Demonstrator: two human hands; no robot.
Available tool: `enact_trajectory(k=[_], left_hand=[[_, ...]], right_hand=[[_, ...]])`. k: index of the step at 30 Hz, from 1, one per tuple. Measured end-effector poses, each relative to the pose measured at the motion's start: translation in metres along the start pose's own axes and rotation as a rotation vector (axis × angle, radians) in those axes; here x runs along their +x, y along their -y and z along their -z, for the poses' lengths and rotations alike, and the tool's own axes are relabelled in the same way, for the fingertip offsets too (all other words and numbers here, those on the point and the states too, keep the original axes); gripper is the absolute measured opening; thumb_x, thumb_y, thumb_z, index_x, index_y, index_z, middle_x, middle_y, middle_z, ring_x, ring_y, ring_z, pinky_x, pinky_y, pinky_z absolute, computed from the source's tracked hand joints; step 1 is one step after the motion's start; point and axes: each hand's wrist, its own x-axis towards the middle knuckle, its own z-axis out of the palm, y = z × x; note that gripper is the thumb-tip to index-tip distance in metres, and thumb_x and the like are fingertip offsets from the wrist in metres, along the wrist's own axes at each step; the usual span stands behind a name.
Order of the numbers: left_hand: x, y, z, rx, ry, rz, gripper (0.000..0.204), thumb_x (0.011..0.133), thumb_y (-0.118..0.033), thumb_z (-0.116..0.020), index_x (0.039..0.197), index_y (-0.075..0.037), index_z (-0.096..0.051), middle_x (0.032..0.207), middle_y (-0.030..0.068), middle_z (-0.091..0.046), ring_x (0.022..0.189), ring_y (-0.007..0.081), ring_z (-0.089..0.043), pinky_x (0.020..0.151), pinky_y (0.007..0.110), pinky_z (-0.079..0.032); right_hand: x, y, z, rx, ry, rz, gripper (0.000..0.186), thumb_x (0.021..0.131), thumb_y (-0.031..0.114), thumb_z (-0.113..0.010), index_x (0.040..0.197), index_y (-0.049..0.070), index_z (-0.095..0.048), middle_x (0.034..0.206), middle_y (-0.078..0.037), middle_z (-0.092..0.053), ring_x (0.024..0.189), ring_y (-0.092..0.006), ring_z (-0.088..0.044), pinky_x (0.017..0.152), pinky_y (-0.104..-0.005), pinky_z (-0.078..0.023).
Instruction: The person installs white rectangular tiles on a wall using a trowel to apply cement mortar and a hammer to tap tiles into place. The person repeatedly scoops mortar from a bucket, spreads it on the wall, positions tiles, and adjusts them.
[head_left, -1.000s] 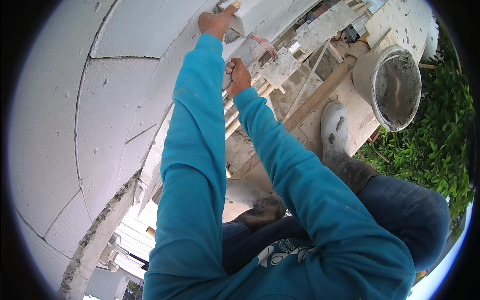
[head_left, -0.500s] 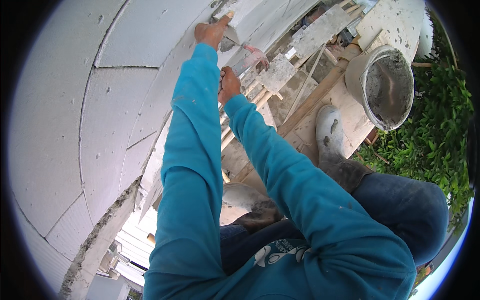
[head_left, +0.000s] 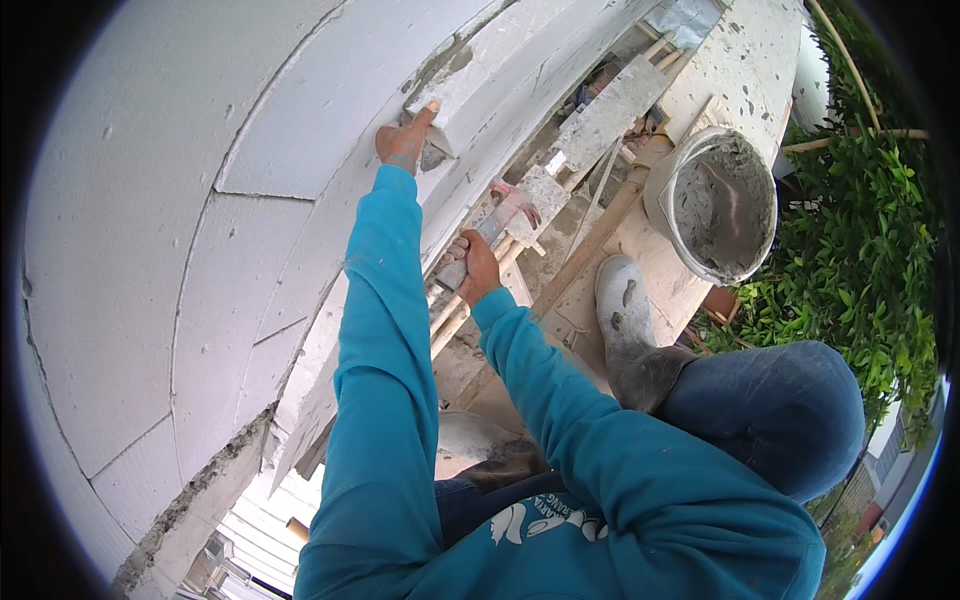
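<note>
My left hand [head_left: 403, 142] is at the pale block wall [head_left: 270, 140], its thumb stretched onto the end of a white block [head_left: 490, 55]. Its other fingers curl out of sight, so what they hold is hidden. Just beside them a grey, mortar-smeared triangular piece [head_left: 436, 155] sticks out, perhaps a trowel blade. Lower and to the right, my right hand [head_left: 480, 266] is closed round the grey handle of a claw hammer with a reddish head [head_left: 516, 203]. The hammer head is over the planks, apart from the wall. Wet mortar [head_left: 440, 70] shows along the block's edge.
A bucket [head_left: 668, 205] of grey mortar stands on the boards at right, near my dirty boot [head_left: 628, 310]. Wooden poles, a plank [head_left: 615, 115] and gaps run along the wall's foot. Green bushes [head_left: 860, 220] line the right side.
The view has shifted, so both hands appear lower in it. My right hand still holds the hammer and is farther from my left hand, which stays at the block's end.
</note>
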Motion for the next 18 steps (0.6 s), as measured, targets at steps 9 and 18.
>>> enact_trajectory(k=[9, 18], left_hand=[[-0.011, 0.000, -0.005, -0.163, -0.041, 0.027, 0.077, 0.066, -0.048, -0.086, 0.093, 0.019, -0.062, 0.088, 0.0206, -0.067, 0.079, 0.0241, -0.061, 0.078, 0.034, -0.049], [-0.015, -0.001, -0.006, -0.206, -0.066, 0.079, 0.063, 0.071, -0.044, -0.085, 0.088, 0.013, -0.063, 0.082, 0.0153, -0.065, 0.072, 0.0219, -0.057, 0.070, 0.035, -0.047]], right_hand=[[-0.012, -0.005, 0.006, 0.034, -0.033, -0.010, 0.008, 0.091, 0.009, -0.053, 0.086, 0.011, -0.048, 0.064, 0.002, -0.042, 0.051, -0.0111, -0.042, 0.048, -0.0307, -0.043], [-0.024, 0.015, -0.019, -0.013, -0.014, 0.056, 0.008, 0.093, 0.010, -0.052, 0.087, 0.010, -0.047, 0.064, 0.002, -0.040, 0.051, -0.0098, -0.040, 0.047, -0.0287, -0.043]])
